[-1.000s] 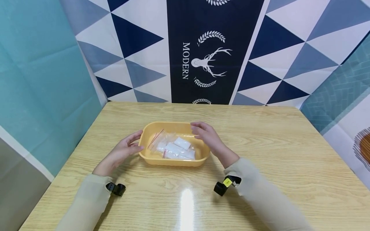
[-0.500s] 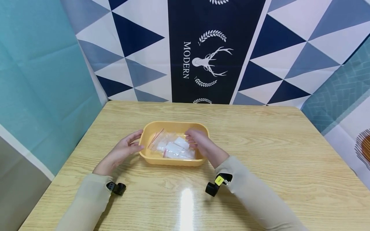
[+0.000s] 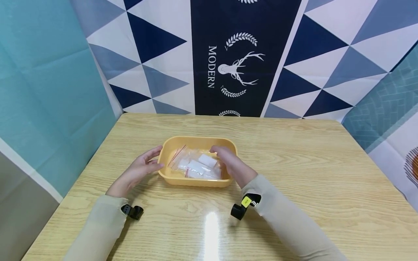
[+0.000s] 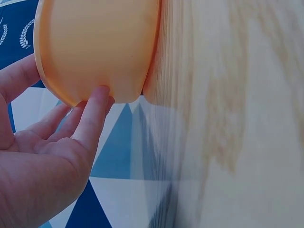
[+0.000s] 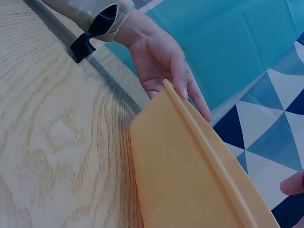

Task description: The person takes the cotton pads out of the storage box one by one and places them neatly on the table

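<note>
1. Tray: one, yellow plastic basin [image 3: 192,142], on one wood-grain table [image 3: 303,163], between both hands.
2. Contents: clear zip-lock bags [image 3: 179,159] with red seal lines, overlapping; exact count cannot be told. White packets [image 3: 207,160]: at least three visible.
3. Hands: two. Left hand [image 3: 138,169]: fingers and thumb apart, touching the basin's left end, not clamped. Right hand [image 3: 230,160]: inside the basin's right end, beside the packets; fingers largely hidden, grip cannot be told.
4. Wrist cameras [image 3: 132,211]: two, black, one per sleeve.
5. Backdrop: one deer print [image 3: 232,69].
</note>
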Available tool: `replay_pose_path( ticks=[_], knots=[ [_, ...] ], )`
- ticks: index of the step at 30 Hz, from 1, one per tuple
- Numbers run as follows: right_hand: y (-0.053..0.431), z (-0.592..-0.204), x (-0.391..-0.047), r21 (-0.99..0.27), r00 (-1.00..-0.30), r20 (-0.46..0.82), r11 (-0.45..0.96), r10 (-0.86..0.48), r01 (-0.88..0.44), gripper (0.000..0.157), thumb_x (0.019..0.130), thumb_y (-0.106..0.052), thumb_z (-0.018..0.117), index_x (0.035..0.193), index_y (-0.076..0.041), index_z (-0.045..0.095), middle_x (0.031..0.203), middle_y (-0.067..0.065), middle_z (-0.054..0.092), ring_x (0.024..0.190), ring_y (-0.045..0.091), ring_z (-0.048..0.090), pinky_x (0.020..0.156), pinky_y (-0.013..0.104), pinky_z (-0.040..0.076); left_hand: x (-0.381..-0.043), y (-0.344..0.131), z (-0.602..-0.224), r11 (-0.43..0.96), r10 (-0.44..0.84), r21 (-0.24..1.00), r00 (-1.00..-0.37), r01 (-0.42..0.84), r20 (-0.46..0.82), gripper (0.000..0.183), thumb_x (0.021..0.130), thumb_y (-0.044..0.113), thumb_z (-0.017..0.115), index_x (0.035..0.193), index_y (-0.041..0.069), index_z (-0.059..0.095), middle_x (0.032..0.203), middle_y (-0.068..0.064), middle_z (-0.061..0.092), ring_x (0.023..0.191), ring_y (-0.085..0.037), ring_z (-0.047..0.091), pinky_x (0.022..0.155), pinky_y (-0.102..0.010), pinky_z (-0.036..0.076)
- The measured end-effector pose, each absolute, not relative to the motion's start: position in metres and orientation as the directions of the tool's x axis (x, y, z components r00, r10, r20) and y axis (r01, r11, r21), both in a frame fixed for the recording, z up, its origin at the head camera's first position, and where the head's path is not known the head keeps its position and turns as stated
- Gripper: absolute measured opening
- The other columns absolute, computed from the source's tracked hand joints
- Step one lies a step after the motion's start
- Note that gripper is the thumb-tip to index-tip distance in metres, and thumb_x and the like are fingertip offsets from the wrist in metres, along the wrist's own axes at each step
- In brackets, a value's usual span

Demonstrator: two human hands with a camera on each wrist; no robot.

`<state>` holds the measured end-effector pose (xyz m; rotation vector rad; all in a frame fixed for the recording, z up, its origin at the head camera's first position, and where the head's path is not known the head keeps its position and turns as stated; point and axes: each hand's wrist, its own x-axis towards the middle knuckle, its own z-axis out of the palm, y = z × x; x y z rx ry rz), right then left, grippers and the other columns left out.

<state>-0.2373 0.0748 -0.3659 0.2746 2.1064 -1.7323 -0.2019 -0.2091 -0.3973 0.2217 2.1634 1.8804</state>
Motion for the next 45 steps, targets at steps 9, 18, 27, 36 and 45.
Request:
replay_pose_path(
  ticks=[9, 18, 27, 36, 45],
  knots=[
    [0.076, -0.372, -0.239, -0.904, -0.905, -0.405, 0.206, -0.133, 0.374, 0.025, 0.078, -0.005, 0.057, 0.103, 0.001, 0.052, 0.069, 0.0, 0.037, 0.051, 0.008, 0.034, 0.05, 0.019, 0.033, -0.203, -0.209, -0.396, 0.153, 0.277, 0.986, -0.955, -0.068, -0.109, 0.071, 0.089, 0.004, 0.059, 0.148, 0.006, 0.019, 0.147, -0.017, 0.025, 0.126, -0.036, 0.036, 0.089, -0.027, 0.046],
    [0.075, -0.385, -0.239, -0.9, -0.901, -0.35, 0.357, -0.255, 0.249, 0.052, 0.072, 0.013, 0.067, 0.122, 0.01, 0.053, 0.092, 0.009, 0.054, 0.056, 0.011, 0.044, 0.052, 0.02, 0.039, -0.203, -0.209, -0.396, 0.138, 0.285, 0.988, -0.952, -0.07, -0.107, 0.071, 0.089, 0.003, 0.059, 0.148, 0.006, 0.019, 0.147, -0.017, 0.025, 0.126, -0.036, 0.036, 0.089, -0.026, 0.046],
    [0.072, -0.384, -0.24, -0.922, -0.875, -0.379, 0.2, -0.302, 0.331, 0.027, 0.084, 0.0, 0.064, 0.108, 0.01, 0.061, 0.084, 0.005, 0.06, 0.068, 0.012, 0.052, 0.061, 0.021, 0.044, -0.202, -0.21, -0.396, 0.126, 0.306, 0.991, -0.948, -0.051, -0.088, 0.072, 0.089, 0.003, 0.058, 0.148, 0.004, 0.017, 0.147, -0.021, 0.023, 0.126, -0.039, 0.034, 0.089, -0.025, 0.046],
    [0.071, -0.377, -0.235, -0.885, -0.834, -0.421, -0.037, -0.357, 0.463, 0.028, 0.092, -0.004, 0.055, 0.118, 0.002, 0.049, 0.089, 0.008, 0.061, 0.065, 0.018, 0.061, 0.059, 0.026, 0.054, -0.203, -0.21, -0.397, 0.135, 0.296, 0.989, -0.951, -0.054, -0.093, 0.073, 0.088, 0.005, 0.061, 0.148, 0.006, 0.02, 0.146, -0.018, 0.026, 0.125, -0.036, 0.036, 0.088, -0.025, 0.046],
    [0.084, -0.366, -0.235, -0.852, -0.814, -0.376, -0.181, -0.444, 0.492, 0.046, 0.09, 0.006, 0.052, 0.135, 0.003, 0.041, 0.095, 0.009, 0.065, 0.074, 0.018, 0.066, 0.073, 0.028, 0.054, -0.203, -0.211, -0.398, 0.151, 0.287, 0.986, -0.952, -0.068, -0.11, 0.074, 0.088, 0.009, 0.063, 0.148, 0.008, 0.02, 0.147, -0.016, 0.026, 0.127, -0.035, 0.034, 0.091, -0.029, 0.044]
  ],
)
